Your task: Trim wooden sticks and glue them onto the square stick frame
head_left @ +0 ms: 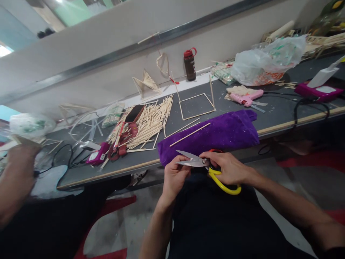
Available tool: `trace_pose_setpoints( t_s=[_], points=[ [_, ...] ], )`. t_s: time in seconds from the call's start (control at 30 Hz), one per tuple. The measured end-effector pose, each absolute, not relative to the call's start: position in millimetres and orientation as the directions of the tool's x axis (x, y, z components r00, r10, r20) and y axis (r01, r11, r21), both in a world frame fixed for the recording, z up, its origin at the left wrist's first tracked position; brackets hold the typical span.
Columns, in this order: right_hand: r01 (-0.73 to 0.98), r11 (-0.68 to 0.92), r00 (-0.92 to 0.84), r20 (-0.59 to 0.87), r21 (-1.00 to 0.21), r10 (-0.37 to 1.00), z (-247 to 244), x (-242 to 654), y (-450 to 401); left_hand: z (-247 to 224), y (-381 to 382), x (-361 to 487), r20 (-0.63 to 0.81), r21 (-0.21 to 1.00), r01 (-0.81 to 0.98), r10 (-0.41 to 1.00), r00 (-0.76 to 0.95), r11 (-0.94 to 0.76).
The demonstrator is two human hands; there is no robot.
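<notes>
My right hand (231,168) grips a pair of scissors (195,163) with one yellow and one red handle loop. Their blades are parted and point left. At the blades, the fingers of my left hand (174,178) are pinched together. A small pale bit shows between the blades, but what my left fingers hold is hidden. Just beyond both hands, a folded purple cloth (229,131) lies along the table edge. One thin wooden stick (190,134) rests across the cloth, with another beside it. Behind stands a square stick frame (198,117) with two uprights.
Left of the cloth lies a heap of sticks (151,126) with a phone (135,113) on it. A pink glue gun (246,97), a dark bottle (189,64) and a plastic bag (269,61) stand farther back. Another person's arm (18,176) is at far left.
</notes>
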State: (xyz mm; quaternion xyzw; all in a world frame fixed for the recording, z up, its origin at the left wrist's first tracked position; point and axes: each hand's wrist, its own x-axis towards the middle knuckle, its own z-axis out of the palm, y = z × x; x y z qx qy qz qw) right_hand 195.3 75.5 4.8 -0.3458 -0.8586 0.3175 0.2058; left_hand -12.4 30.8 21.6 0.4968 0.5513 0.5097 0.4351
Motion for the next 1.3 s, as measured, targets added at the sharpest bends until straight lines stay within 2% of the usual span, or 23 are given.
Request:
trace_pose_setpoints(
  t_s=[0.17, 0.43, 0.63, 0.77, 0.9, 1.1, 1.3],
  points=[
    [0.467, 0.54, -0.71, 0.067, -0.7, 0.701, 9.4, 192.4, 71.7, 10.0, 18.7, -15.8, 0.198, 0.961, 0.23, 0.963, -0.185, -0.153],
    [0.486, 0.585, -0.738, 0.054, -0.649, 0.673, 8.2, 189.7, 67.3, -2.4, 9.2, -20.7, 0.354, 0.868, 0.41, 0.928, -0.115, -0.281],
    [0.453, 0.605, -0.772, 0.052, -0.655, 0.634, 5.3, 189.5, 67.2, -11.5, 3.7, -23.0, 0.356, 0.871, 0.386, 0.931, -0.075, -0.302],
    [0.434, 0.625, -0.783, 0.071, -0.648, 0.618, 5.9, 188.7, 66.2, -14.7, 0.7, -23.0, 0.41, 0.853, 0.372, 0.911, -0.044, -0.366],
    [0.435, 0.626, -0.778, 0.079, -0.647, 0.623, 3.7, 186.3, 65.1, -15.1, -0.9, -22.0, 0.433, 0.819, 0.427, 0.901, -0.025, -0.382],
    [0.442, 0.579, -0.786, 0.015, -0.685, 0.617, -6.8, 182.9, 62.4, -15.8, -2.8, -19.5, 0.422, 0.804, 0.478, 0.906, -0.042, -0.352],
    [0.391, 0.58, -0.789, 0.064, -0.715, 0.611, -16.6, 183.5, 58.1, -16.0, -4.0, -16.0, 0.448, 0.774, 0.508, 0.894, -0.016, -0.378]
  ],
)
